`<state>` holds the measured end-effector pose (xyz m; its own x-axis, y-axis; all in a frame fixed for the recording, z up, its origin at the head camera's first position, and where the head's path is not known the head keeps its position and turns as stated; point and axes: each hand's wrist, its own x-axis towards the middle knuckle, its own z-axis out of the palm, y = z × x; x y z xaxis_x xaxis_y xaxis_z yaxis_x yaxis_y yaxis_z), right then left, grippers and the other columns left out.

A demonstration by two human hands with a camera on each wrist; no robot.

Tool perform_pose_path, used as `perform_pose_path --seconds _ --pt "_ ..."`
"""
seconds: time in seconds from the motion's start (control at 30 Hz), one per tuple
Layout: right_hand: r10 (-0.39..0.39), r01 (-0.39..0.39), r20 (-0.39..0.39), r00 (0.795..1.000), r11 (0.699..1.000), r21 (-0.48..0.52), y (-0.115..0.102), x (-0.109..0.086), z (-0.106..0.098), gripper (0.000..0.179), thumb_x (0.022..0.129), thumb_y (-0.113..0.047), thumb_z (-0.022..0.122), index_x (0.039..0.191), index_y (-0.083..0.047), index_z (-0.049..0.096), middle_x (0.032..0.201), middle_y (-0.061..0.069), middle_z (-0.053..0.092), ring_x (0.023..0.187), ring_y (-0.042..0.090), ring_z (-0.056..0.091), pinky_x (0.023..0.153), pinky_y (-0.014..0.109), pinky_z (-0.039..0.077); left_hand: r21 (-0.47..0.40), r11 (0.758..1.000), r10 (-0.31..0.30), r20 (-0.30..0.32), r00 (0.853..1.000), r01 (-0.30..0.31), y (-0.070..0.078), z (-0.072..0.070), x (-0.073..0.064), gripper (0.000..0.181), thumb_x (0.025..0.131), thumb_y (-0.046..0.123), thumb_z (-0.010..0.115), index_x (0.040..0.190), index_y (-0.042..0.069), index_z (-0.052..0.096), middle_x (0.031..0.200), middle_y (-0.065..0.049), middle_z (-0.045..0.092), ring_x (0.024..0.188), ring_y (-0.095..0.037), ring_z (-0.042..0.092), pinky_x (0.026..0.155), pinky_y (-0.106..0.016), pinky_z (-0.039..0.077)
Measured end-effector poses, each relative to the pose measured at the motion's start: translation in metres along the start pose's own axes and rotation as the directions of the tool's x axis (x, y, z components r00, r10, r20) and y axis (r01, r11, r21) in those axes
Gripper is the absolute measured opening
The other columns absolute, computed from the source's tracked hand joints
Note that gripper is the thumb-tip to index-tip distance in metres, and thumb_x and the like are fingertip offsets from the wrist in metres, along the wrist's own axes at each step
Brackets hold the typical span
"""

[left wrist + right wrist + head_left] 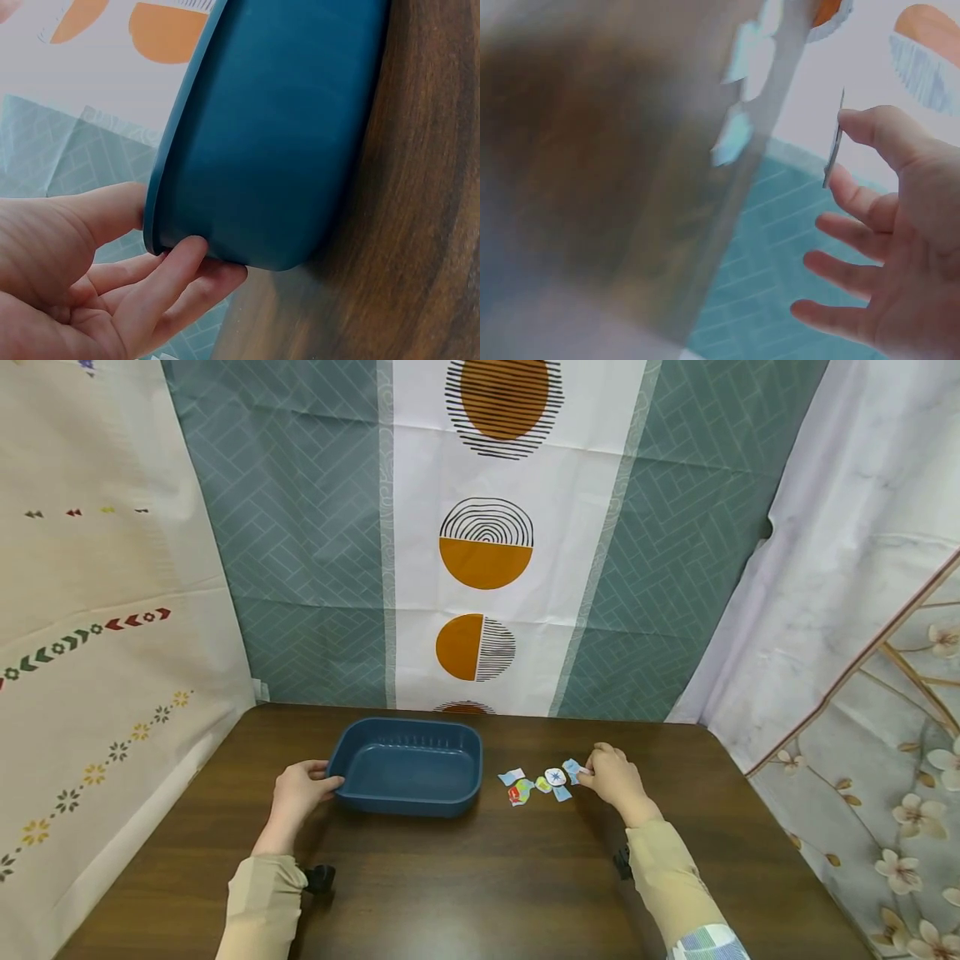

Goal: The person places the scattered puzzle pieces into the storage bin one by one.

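My left hand (298, 793) grips the left end of a dark blue plastic tray (405, 807). In the left wrist view its thumb is over the rim and the fingers are against the outer wall. To the tray's right lie several small, irregular printed pieces, among them a red-and-green piece (519, 792) and a white one with a blue compass star (555, 777). My right hand (617, 781) is at the right end of this group. Thumb and index finger pinch a thin flat piece (835, 142), seen edge-on in the right wrist view; the other fingers are spread.
Everything rests on a dark brown wooden table (420, 893). A patterned curtain (315, 527) hangs behind its far edge, with a cream cloth (97, 635) along the left and a floral cloth (862, 735) along the right. Both wrists carry small black devices.
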<state>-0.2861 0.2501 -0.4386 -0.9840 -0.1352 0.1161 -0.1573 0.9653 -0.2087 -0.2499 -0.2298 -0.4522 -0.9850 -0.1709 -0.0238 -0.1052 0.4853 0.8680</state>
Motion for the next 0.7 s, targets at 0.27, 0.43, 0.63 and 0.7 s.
perform_pose_path --seconds 0.27,0.43,0.63,0.7 --pt "-0.052 0.054 -0.061 0.997 0.998 0.028 -0.050 0.024 -0.020 0.022 0.088 -0.026 0.071 0.085 -0.005 0.063 0.139 0.030 0.050 0.124 0.049 0.050 0.084 0.059 0.051 -0.002 1.000 -0.001 0.010 1.000 0.001 -0.003 0.000 0.001 0.050 0.088 0.007 0.069 0.127 -0.018 0.052 0.118 -0.039 0.060 0.084 -0.034 0.074 0.072 -0.038 0.061" --pt "-0.085 0.088 -0.096 0.992 0.996 0.030 -0.084 0.036 -0.025 0.024 0.089 -0.029 0.070 0.086 -0.006 0.064 0.142 0.028 0.049 0.124 0.047 0.051 0.085 0.058 0.051 -0.017 1.000 0.002 0.008 1.000 -0.002 -0.004 0.001 0.002 0.049 0.087 0.007 0.069 0.125 -0.019 0.053 0.118 -0.039 0.060 0.083 -0.034 0.074 0.072 -0.037 0.061" --pt "-0.094 0.100 -0.111 0.989 0.993 0.056 -0.122 0.047 -0.025 0.023 0.088 -0.029 0.068 0.082 -0.007 0.064 0.142 0.022 0.051 0.125 0.043 0.051 0.089 0.058 0.050 0.003 1.000 0.007 0.037 0.999 -0.007 -0.002 0.001 0.002 0.050 0.087 0.009 0.070 0.125 -0.018 0.053 0.117 -0.039 0.060 0.083 -0.034 0.074 0.075 -0.042 0.060" --pt "-0.090 0.097 -0.098 0.991 0.993 0.069 -0.134 0.049 -0.024 0.024 0.088 -0.030 0.068 0.082 -0.008 0.065 0.143 0.020 0.051 0.126 0.042 0.050 0.091 0.057 0.049 0.019 1.000 0.004 0.054 0.999 -0.005 -0.001 0.002 0.001 0.051 0.087 0.011 0.070 0.125 -0.017 0.053 0.117 -0.038 0.061 0.083 -0.034 0.074 0.079 -0.044 0.059"
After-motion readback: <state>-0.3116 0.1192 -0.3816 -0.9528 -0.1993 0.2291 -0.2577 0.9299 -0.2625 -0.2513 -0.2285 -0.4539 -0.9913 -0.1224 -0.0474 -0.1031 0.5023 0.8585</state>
